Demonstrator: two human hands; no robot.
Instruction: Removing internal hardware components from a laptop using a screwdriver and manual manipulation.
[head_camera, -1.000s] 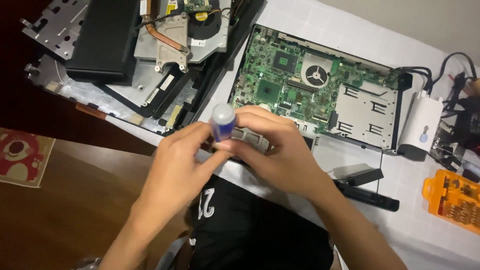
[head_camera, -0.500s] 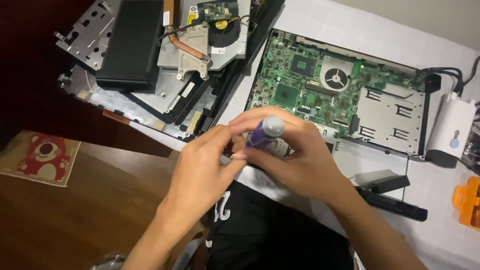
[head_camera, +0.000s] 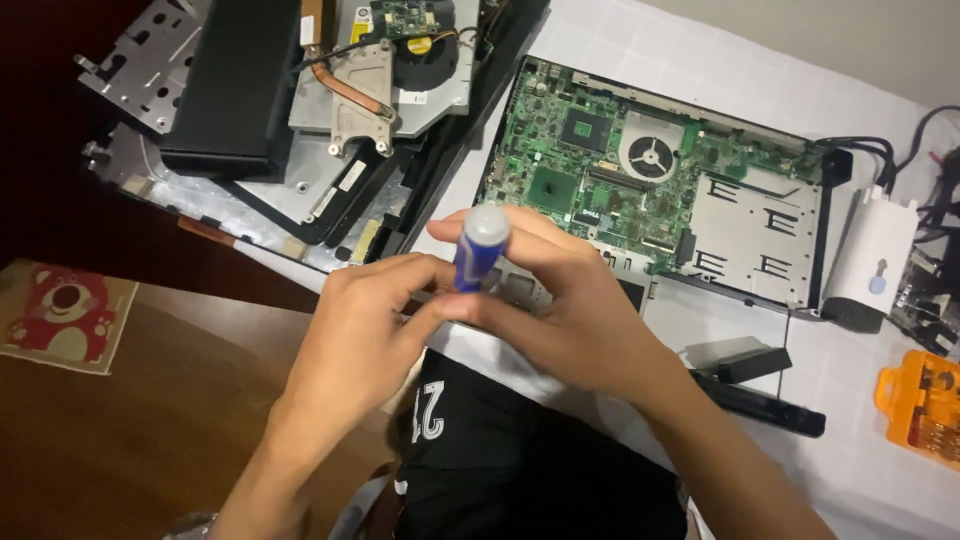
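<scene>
The laptop is far into its strip-down: the green printed circuit board (head_camera: 660, 190) with its round silver fan lies bare on the white-covered bench (head_camera: 720, 70), and the grey metal heatsink with a copper pipe (head_camera: 375, 85) and the flat black slab-shaped panel (head_camera: 235, 85) sit apart on the opened dark chassis. Both hands meet just in front of the board. The right hand (head_camera: 570, 320) grips a blue-handled screwdriver with a white cap (head_camera: 480, 250) upright between its fingers; the left hand (head_camera: 350, 340) pinches in beside it, perhaps on a small part, though the fingers hide it. Judging by this, fastener work is unfinished.
</scene>
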